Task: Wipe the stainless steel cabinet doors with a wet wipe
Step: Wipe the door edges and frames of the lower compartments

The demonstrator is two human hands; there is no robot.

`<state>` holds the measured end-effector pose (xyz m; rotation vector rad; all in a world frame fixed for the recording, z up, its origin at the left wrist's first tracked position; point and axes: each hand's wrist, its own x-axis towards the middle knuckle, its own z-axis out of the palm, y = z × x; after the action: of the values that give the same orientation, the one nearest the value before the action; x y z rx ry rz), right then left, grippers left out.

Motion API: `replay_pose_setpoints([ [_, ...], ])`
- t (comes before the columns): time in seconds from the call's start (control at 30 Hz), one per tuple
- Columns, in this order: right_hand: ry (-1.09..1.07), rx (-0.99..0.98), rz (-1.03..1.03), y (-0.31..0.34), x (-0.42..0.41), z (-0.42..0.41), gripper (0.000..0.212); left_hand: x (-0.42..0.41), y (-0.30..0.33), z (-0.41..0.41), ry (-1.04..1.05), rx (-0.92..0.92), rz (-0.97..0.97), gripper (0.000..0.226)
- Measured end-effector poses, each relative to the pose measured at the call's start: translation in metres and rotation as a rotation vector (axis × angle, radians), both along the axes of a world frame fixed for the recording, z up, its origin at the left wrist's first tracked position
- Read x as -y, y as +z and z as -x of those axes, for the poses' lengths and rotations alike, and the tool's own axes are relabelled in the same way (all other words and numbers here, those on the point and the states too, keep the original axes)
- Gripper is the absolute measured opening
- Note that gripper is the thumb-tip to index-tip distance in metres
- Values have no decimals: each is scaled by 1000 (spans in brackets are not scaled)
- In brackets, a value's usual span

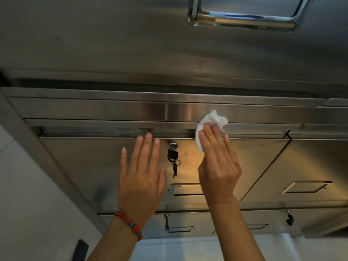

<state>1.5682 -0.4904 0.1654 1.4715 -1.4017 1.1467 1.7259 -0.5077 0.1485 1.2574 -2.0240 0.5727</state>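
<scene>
A stainless steel cabinet door (94,166) fills the middle of the view, with a lock and hanging black keys (173,155) near its top edge. My right hand (218,162) presses a crumpled white wet wipe (209,125) with straight fingers against the door's upper edge and the steel rail above it, right of the lock. My left hand (141,176) lies flat on the door left of the keys, fingers straight and spread, holding nothing. A red bead bracelet sits on that wrist.
A recessed label holder (186,189) sits below the keys. A neighbouring door (310,166) with its own holder is to the right. Lower doors with locks (289,219) run beneath. A steel panel with a chrome handle (244,16) is above. A white wall (28,185) stands left.
</scene>
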Motion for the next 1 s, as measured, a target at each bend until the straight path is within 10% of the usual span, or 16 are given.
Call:
replay_pose_setpoints([
  [1.0,85,-40,-20,4,2,-10,31,3,-2,-8,-13,67,-14,55],
])
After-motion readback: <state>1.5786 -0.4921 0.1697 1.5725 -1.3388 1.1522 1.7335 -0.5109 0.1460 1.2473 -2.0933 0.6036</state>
